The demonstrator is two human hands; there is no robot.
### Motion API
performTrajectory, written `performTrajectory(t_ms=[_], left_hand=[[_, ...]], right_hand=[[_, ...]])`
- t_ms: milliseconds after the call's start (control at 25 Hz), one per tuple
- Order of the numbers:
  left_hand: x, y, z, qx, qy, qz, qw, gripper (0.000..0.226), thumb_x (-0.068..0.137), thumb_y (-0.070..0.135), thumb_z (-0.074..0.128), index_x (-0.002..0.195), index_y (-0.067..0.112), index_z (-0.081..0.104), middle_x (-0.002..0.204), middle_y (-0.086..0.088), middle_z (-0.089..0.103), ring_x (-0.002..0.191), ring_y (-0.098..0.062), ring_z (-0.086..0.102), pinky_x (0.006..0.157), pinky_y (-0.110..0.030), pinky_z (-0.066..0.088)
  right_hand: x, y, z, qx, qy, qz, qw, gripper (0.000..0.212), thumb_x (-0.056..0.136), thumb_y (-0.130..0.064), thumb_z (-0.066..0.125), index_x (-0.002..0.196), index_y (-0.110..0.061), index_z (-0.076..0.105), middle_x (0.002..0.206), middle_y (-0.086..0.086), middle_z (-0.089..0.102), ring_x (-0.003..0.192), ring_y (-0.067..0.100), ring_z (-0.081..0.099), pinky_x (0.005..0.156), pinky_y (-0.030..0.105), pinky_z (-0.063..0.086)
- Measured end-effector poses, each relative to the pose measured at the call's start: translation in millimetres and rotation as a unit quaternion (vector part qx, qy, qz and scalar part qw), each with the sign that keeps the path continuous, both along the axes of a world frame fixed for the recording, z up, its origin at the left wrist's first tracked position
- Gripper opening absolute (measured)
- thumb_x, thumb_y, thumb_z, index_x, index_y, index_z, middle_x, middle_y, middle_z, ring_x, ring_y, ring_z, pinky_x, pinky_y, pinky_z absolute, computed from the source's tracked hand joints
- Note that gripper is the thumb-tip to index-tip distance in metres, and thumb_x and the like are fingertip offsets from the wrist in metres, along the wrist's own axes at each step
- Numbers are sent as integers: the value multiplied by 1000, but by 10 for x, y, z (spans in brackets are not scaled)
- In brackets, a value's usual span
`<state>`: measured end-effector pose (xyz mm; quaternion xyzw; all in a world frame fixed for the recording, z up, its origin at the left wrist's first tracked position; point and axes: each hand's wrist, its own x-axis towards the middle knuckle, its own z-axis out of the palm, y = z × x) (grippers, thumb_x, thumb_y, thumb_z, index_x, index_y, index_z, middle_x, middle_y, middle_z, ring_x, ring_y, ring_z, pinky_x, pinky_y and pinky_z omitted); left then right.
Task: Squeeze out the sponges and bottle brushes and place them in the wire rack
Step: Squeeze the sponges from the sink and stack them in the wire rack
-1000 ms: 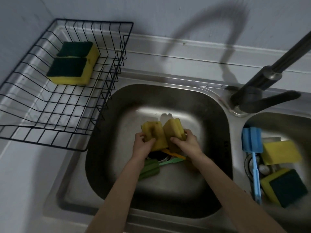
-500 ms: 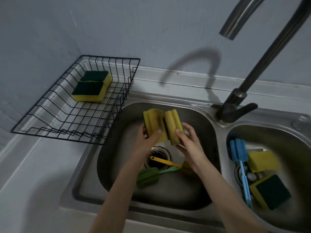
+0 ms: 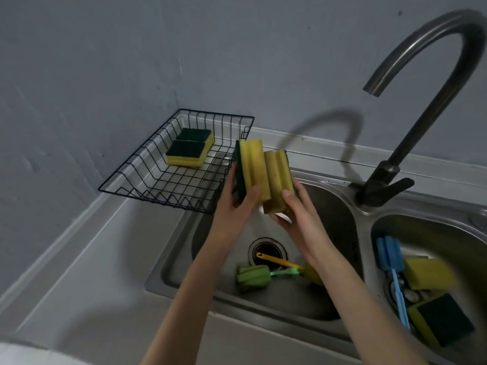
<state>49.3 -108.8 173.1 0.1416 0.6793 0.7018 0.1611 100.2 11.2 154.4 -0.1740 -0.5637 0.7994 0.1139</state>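
walls (image 3: 105, 61): plain grey-blue, meeting in a corner, faint scuffs | counter (image 3: 79, 272): pale, smooth, raised lip along the wall | sink (image 3: 350, 198): stainless double basin set in the counter | faucet (image 3: 421, 106): dark gooseneck between the basins, arched shadow on wall | light: dim, cool

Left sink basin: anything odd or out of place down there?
Yes: a thin yellow plastic handle lies across the open round drain, one end over the hole. A green foam bottle brush lies beside it. No spill or damage visible.
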Motion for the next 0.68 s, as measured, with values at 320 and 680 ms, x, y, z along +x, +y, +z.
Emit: performTrajectory(t_ms=[320,680], left_hand=[[-386,-779,224,-37,79,133,987,50,88,25,52,134,32,34,112,13,49,99,1,54,82,-15,48],[-1168,-1417,41,-143,114,189,965,48,87,28,53,133,30,38,131,-3,48,111,-11,46,84,-20,41]], right_hand=[[-487,-548,136,92,34,118,988,55,90,-22,51,142,-24,32,133,6,52,114,19,58,101,34,46],[-1524,-588,51,519,-72,148,839,69,77,-23,70,137,-15,39,136,12,44,125,27,42,107,42,38]])
